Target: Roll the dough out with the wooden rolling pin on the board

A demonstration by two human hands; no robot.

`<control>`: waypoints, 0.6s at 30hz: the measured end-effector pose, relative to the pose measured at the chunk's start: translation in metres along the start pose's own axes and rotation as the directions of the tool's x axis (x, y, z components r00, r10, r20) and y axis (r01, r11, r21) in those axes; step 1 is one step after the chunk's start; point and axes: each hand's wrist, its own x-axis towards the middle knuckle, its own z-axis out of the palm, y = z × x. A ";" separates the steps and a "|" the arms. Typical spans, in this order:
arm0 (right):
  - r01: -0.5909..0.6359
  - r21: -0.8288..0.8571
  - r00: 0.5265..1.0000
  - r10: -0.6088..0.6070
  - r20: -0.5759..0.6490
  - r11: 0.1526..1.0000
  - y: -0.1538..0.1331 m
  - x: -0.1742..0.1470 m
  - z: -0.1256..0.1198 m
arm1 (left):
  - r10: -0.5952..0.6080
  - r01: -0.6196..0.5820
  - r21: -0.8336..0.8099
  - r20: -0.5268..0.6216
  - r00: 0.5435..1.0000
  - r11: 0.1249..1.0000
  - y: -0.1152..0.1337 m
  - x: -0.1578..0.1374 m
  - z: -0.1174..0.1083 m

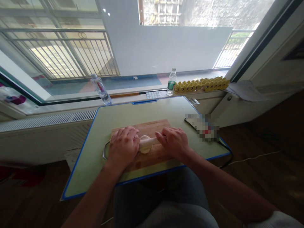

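A pale rolling pin (151, 142) lies across a small flat round of dough (145, 150), which shows on both sides of it. My left hand (125, 141) is closed over the pin's left end, and my right hand (174, 141) is closed over its right end. Both ends of the pin are hidden beneath my hands. Under the dough is a wooden cutting board (142, 164), with a metal handle (104, 150) sticking out at its left edge.
The board rests on a small blue-edged table (87, 171). A phone-like device (203, 128), partly blurred, lies at the table's right with a black cable. Along the windowsill stand two bottles, one left (101, 90) and one right (171, 82), beside yellow egg trays (201, 85).
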 end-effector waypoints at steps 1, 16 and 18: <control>-0.002 -0.004 1.000 0.002 0.004 1.000 0.000 0.000 0.000 | 0.000 0.000 0.004 -0.002 1.000 1.000 0.000 0.000 0.000; 0.038 0.026 0.999 -0.037 -0.031 0.999 -0.004 -0.028 -0.008 | 0.004 -0.004 0.029 -0.011 1.000 1.000 0.006 -0.027 0.003; 0.022 0.019 0.999 -0.022 -0.038 1.000 -0.005 -0.032 -0.008 | 0.000 0.000 0.027 -0.010 1.000 1.000 0.008 -0.032 0.002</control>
